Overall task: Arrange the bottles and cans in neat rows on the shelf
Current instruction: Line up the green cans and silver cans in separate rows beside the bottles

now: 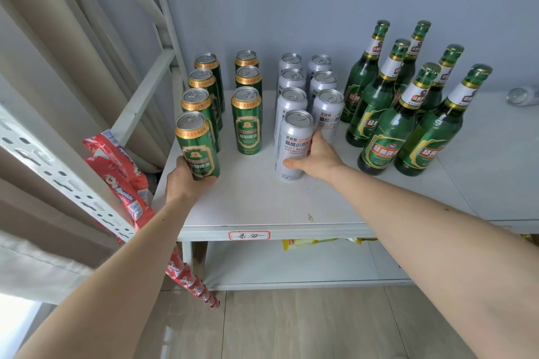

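Hands (pixel 186 181) (pixel 316 156) grip "TEZHIBEER" can (pixel 197 151).

A white paper label (pixel 249 235) with red edging and handwritten characters is stuck on the front edge of a white board. Left of the label, red snack packets (pixel 122 172) hang in a strip beside a perforated white metal post (pixel 58 175). Below and right of the label lies a yellow packet (pixel 315 242), mostly hidden. Far right and above the label lies what may be a clear jar (pixel 523 96), blurred. Beige curtains (pixel 38 38) hang well left of the label.
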`<state>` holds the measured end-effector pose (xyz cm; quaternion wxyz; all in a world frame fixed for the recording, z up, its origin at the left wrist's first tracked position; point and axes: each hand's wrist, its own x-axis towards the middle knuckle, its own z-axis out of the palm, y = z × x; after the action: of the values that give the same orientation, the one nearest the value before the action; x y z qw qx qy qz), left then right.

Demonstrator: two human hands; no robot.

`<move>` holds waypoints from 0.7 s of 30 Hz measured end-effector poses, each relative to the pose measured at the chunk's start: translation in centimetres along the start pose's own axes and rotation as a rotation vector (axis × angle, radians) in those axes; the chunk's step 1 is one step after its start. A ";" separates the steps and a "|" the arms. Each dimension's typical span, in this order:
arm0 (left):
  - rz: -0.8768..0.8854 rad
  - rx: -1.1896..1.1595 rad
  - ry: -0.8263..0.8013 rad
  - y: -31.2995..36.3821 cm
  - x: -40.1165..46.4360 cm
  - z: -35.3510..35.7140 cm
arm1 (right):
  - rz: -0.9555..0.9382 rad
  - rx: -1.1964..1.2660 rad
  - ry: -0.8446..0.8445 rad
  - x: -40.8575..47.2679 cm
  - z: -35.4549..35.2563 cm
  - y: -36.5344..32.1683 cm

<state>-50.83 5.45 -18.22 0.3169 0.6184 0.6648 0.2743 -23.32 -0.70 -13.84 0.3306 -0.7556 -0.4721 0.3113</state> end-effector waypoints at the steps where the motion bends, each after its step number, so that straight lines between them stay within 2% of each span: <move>1: -0.017 -0.008 0.007 0.0 -0.1 0.1 | 0.002 -0.007 -0.012 -0.1 -0.1 0.0; 5: -0.119 0.005 0.067 0.9 -1.6 1.0 | 0.001 -0.072 -0.040 -1.0 -1.1 0.3; 8: -0.204 0.114 0.168 1.9 -3.7 1.8 | 0.011 -0.153 -0.069 -2.0 -2.4 1.3; 11: -0.198 0.229 0.197 3.3 -5.9 2.9 | 0.024 -0.187 -0.096 -2.9 -3.9 2.8; 14: -0.112 0.278 0.043 5.8 -7.7 4.3 | 0.027 -0.216 -0.114 -4.3 -5.9 3.9; 18: -0.026 0.439 -0.309 10.3 -10.3 6.9 | 0.019 -0.196 -0.131 -6.5 -9.2 5.6; 21: 0.035 0.524 -0.493 13.7 -12.9 9.7 | 0.023 -0.170 -0.122 -8.2 -12.6 7.8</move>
<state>-34.16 -6.51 -13.10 0.2935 0.7374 0.6056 -0.0574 -12.44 -13.47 -11.26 0.2322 -0.7660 -0.5075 0.3191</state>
